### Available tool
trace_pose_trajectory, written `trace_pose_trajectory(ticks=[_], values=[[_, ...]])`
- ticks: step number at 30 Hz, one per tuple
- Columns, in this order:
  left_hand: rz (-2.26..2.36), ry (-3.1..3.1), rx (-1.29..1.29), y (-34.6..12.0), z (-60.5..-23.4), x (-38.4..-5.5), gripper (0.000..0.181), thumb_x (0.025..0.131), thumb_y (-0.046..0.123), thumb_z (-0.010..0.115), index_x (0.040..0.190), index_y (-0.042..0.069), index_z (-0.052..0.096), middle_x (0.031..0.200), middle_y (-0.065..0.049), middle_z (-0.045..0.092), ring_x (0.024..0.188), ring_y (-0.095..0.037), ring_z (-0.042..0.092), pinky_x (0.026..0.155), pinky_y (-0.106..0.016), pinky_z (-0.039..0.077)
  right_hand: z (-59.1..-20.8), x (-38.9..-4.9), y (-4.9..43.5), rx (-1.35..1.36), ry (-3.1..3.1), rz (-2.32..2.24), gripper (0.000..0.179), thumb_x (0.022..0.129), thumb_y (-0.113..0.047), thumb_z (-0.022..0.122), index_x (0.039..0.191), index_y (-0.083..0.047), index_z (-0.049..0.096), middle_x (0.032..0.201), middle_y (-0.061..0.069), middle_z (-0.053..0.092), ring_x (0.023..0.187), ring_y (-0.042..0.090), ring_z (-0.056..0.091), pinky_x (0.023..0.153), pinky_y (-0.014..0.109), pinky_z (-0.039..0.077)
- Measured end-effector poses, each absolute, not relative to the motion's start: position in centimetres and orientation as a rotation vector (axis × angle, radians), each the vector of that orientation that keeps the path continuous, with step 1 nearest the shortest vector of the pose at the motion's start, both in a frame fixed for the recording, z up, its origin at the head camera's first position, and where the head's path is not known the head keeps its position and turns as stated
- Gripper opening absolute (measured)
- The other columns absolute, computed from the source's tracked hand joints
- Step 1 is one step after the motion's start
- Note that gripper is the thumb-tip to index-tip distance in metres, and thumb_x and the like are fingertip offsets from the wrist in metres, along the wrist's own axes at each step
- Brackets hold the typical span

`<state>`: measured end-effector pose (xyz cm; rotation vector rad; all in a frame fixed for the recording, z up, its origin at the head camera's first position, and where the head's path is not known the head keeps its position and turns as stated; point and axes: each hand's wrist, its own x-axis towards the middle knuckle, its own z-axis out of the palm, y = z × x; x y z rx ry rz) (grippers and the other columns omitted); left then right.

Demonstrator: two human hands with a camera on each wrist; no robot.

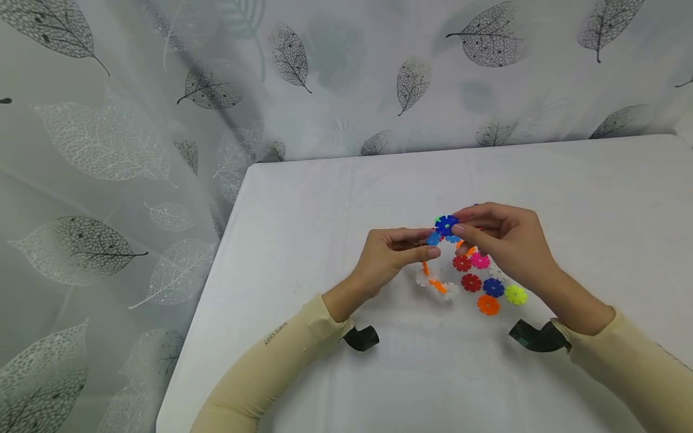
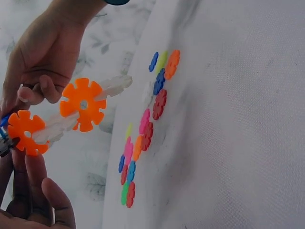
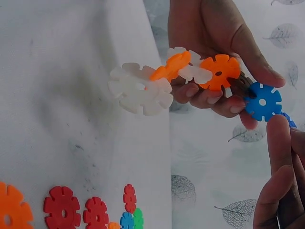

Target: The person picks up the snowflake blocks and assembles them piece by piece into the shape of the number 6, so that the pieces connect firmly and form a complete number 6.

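Both hands are raised over the table around a chain of flower-shaped plastic discs slotted together. My left hand [image 1: 397, 252] pinches the chain by the light blue disc [image 3: 256, 109] between thumb and fingers. From there orange discs [image 3: 217, 81] and clear white discs [image 3: 128, 93] hang down in a row. My right hand [image 1: 506, 237] pinches a dark blue disc [image 1: 446, 225] at its edge, close beside the light blue one. In the right wrist view a right fingertip [image 3: 279, 131] overlaps the light blue disc's lower edge. Fingers partly hide the joint between the discs.
Loose discs lie on the white table [image 1: 314, 204] below the hands, among them a red disc [image 1: 471, 282], an orange disc [image 1: 488, 305] and a yellow disc [image 1: 516, 294]. Behind the table hangs a leaf-print curtain [image 1: 335, 72]. Dark straps [image 1: 361, 338] stick out at the sleeve cuffs.
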<state>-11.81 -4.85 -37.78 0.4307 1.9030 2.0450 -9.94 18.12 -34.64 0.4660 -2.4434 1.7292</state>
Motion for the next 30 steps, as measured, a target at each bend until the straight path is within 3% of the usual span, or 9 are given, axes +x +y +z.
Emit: trace_pose_trajectory(ticks=[11, 16, 23, 30], values=[[2.068, 1.867, 0.565, -5.0, -38.0, -11.8, 0.033, 0.089, 0.002, 0.077, 0.121, -0.001, 0.072, 0.106, -0.007, 0.076, 0.096, -0.021, 0.072, 0.089, -0.04, 0.057, -34.8, -9.7, 17.5, 0.518, -2.416, 1.696, 0.021, 0.092, 0.001, 0.072, 0.113, 0.001, 0.072, 0.098, -0.002, 0.074, 0.064, 0.018, 0.072, 0.063, 0.026, 0.059], [2.115, 1.864, 0.594, -4.7, -38.0, -11.7, 0.034, 0.088, -0.002, 0.076, 0.122, -0.004, 0.071, 0.103, -0.011, 0.073, 0.093, -0.022, 0.073, 0.087, -0.043, 0.058, -34.8, -9.3, 17.1, 0.509, -2.387, 1.594, 0.019, 0.089, 0.003, 0.075, 0.108, -0.001, 0.075, 0.098, -0.003, 0.074, 0.059, 0.015, 0.069, 0.055, 0.023, 0.056], [2.121, 1.889, 0.587, -4.5, -38.1, -11.7, 0.035, 0.087, -0.003, 0.076, 0.121, -0.004, 0.071, 0.098, -0.011, 0.071, 0.085, -0.019, 0.073, 0.085, -0.041, 0.059, -35.3, -9.1, 16.5, 0.527, -2.331, 1.517, 0.023, 0.085, 0.006, 0.077, 0.107, -0.002, 0.077, 0.083, 0.005, 0.072, 0.051, 0.014, 0.064, 0.043, 0.022, 0.047], [2.041, 1.924, 0.6, -4.7, -37.9, -11.8, 0.035, 0.089, 0.001, 0.076, 0.124, -0.001, 0.071, 0.106, -0.009, 0.073, 0.093, -0.019, 0.073, 0.088, -0.037, 0.057, -35.7, -9.1, 16.7, 0.561, -2.341, 1.561, 0.024, 0.086, 0.008, 0.076, 0.108, -0.001, 0.076, 0.085, 0.007, 0.072, 0.052, 0.016, 0.065, 0.046, 0.022, 0.05]])
